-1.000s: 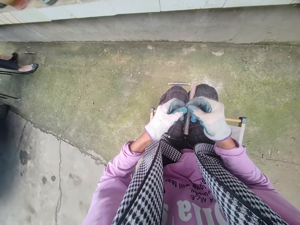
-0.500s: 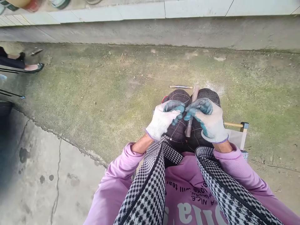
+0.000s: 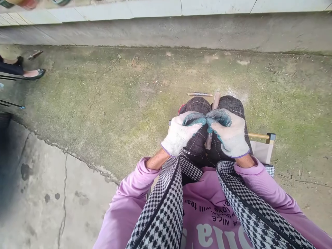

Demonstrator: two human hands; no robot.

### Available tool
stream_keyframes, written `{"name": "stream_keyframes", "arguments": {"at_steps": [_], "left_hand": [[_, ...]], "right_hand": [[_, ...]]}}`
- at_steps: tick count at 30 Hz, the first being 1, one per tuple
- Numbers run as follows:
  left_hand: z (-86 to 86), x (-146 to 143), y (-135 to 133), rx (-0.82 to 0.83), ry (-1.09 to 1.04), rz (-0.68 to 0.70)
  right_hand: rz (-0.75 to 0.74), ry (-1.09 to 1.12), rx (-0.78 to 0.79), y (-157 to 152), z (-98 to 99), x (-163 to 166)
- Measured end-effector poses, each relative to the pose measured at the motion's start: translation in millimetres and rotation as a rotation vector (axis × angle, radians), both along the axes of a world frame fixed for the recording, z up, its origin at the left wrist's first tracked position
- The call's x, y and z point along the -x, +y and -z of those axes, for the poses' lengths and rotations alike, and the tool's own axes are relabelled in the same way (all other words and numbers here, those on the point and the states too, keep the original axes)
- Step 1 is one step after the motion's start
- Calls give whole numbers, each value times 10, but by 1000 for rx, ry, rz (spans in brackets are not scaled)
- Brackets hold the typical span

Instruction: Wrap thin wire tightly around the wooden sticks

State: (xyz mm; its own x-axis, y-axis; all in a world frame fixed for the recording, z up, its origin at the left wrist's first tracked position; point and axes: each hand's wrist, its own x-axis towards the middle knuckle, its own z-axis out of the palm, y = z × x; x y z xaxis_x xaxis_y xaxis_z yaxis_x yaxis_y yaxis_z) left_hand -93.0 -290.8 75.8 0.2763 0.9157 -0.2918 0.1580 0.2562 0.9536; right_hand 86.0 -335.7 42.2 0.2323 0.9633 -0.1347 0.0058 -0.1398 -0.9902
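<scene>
A wooden stick (image 3: 215,100) lies lengthwise between my thighs, with thin wire or thread (image 3: 209,136) wound round its lower part. Above it my two gloved hands meet at the fingertips. My left hand (image 3: 185,129) is closed, thumb pressed against the fingers. My right hand (image 3: 226,129) is pinched in the same way, its fingertips over the stick. Whatever the fingers hold is too small or hidden to make out. Both gloves are white with blue-green coated fingers. My dark checked trousers (image 3: 197,103) lie beneath.
A second, thinner wrapped stick (image 3: 200,94) lies on the mossy ground beyond my knees. A chair with a yellowish rail (image 3: 259,136) is under me. At the far left are a person's foot in a dark shoe (image 3: 38,74) and a short stick (image 3: 35,55). A tiled ledge (image 3: 155,8) runs across the top.
My hands have come closer, and their fingertips now touch over the stick. The right hand has shifted slightly left. The whole view has moved a little.
</scene>
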Motion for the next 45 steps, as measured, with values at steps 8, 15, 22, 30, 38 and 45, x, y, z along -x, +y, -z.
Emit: {"name": "stream_keyframes", "arguments": {"at_steps": [8, 15, 22, 30, 38, 45], "left_hand": [[-89, -13, 16, 7, -9, -39], [-93, -91, 69, 239, -98, -112], [-123, -79, 104, 360, -64, -159], [-107, -49, 146, 321, -61, -148], [-15, 5, 155, 250, -138, -15], [-75, 51, 150, 235, -144, 73]], "right_hand": [[-44, -368, -166, 9, -158, -13], [-145, -821, -198, -57, -125, 18], [-384, -957, -167, 32, -126, -13], [-443, -872, -142, 233, -244, -78], [-127, 78, 43, 214, -251, -29], [-187, 154, 64, 274, -345, -73]]}}
